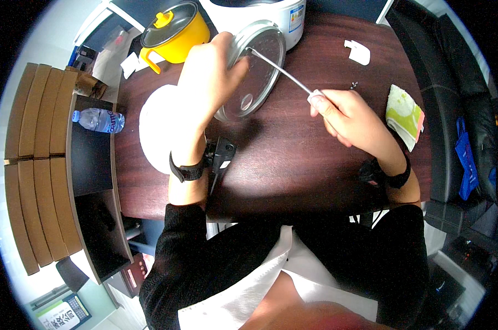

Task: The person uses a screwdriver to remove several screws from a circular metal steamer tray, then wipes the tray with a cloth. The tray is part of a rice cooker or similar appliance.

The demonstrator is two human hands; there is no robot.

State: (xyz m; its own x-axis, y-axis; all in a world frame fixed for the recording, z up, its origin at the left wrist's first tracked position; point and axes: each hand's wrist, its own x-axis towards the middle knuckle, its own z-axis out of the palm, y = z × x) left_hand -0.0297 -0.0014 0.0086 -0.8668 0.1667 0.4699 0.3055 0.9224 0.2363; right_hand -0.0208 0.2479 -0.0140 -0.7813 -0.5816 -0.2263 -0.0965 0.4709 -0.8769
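One lid [263, 78], one screwdriver [285, 72], one bottle [99, 120], cartons [39, 113] (eight, probably).

Beyond the glass lid [254, 82], a white cooker [279, 14] is running off the upper edge, the lid masking part of its front. Left of the lid, the left hand [209, 71] and forearm are covering part of a white rounded thing [155, 126]. Right of it, the right hand [348, 118] is concealing most of a tool's [285, 73] handle, and metal bits [354, 86] are appearing too small to identify.

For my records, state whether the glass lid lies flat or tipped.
Tipped: the left hand holds the glass lid slanted, so it shows as a narrow oval. Cannot tell whether it touches the table.
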